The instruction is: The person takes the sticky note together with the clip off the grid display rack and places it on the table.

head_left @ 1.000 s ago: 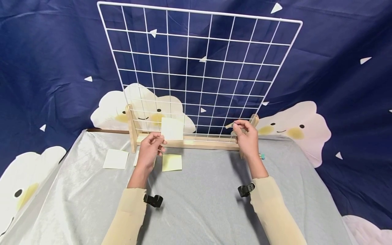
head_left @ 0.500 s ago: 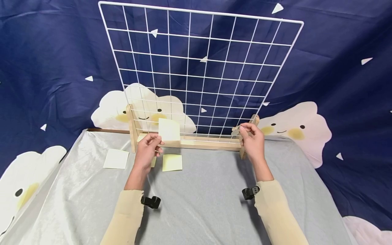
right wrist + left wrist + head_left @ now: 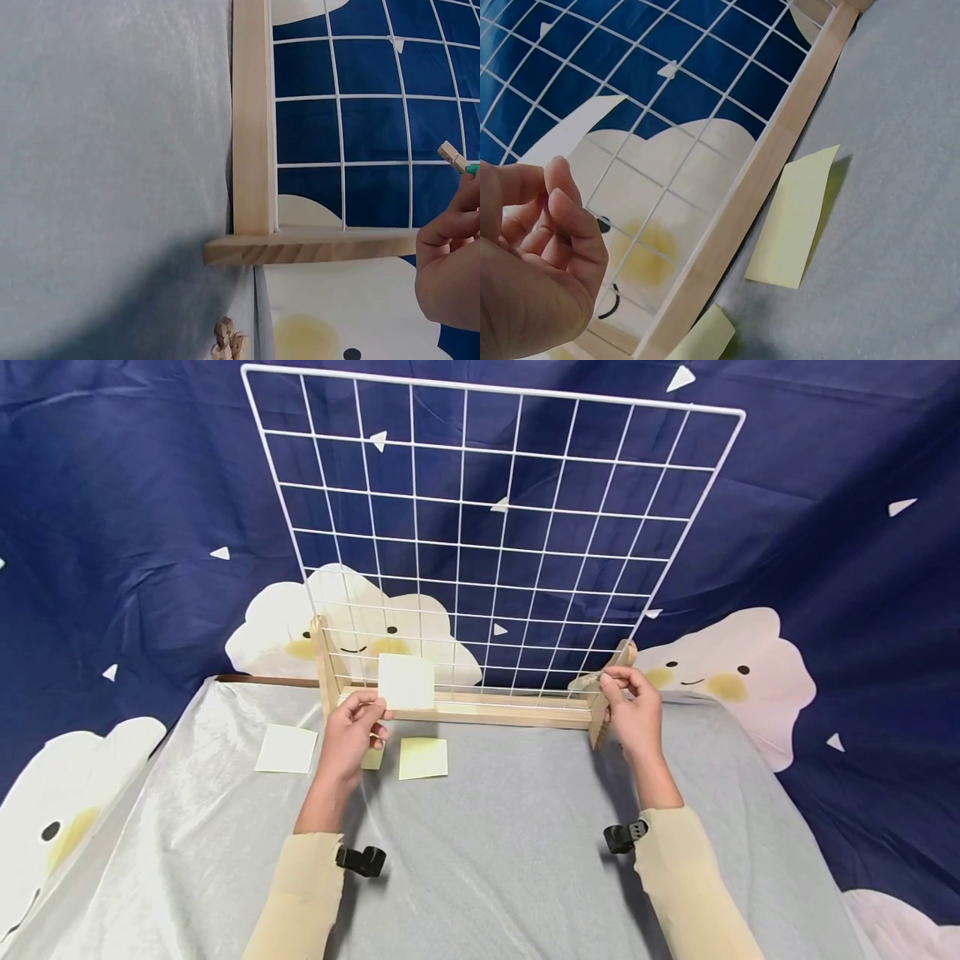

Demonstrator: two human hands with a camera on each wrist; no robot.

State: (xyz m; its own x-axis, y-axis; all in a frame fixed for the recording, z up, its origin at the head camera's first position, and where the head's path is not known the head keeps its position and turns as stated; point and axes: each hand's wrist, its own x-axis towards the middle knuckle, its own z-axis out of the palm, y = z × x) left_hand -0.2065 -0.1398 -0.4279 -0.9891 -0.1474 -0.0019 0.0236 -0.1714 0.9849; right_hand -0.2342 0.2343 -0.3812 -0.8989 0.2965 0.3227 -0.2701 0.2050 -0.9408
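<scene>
My left hand [image 3: 351, 739] pinches a pale sticky note [image 3: 407, 681] by its lower left corner. It holds the note upright in front of the lower left part of a white wire grid [image 3: 491, 392]. In the left wrist view the note [image 3: 566, 139] curves slightly, its edge toward the camera. Near the grid's right wooden foot [image 3: 600, 722], my right hand [image 3: 636, 714] pinches a small wooden clothespin [image 3: 452, 156] between thumb and forefinger. A bit of green shows at the fingertips.
On the grey cloth [image 3: 495, 843] lie a whitish note [image 3: 286, 749], a yellow note [image 3: 423, 757] and another partly behind the left hand. A wooden bar [image 3: 495, 714] runs along the grid's bottom. Small wooden clothespins [image 3: 227, 341] lie beyond the right foot.
The left hand has shifted a little left and down with the sticky note. The right hand has moved right and slightly down with the clothespin, reaching the right foot's front in the head view.
</scene>
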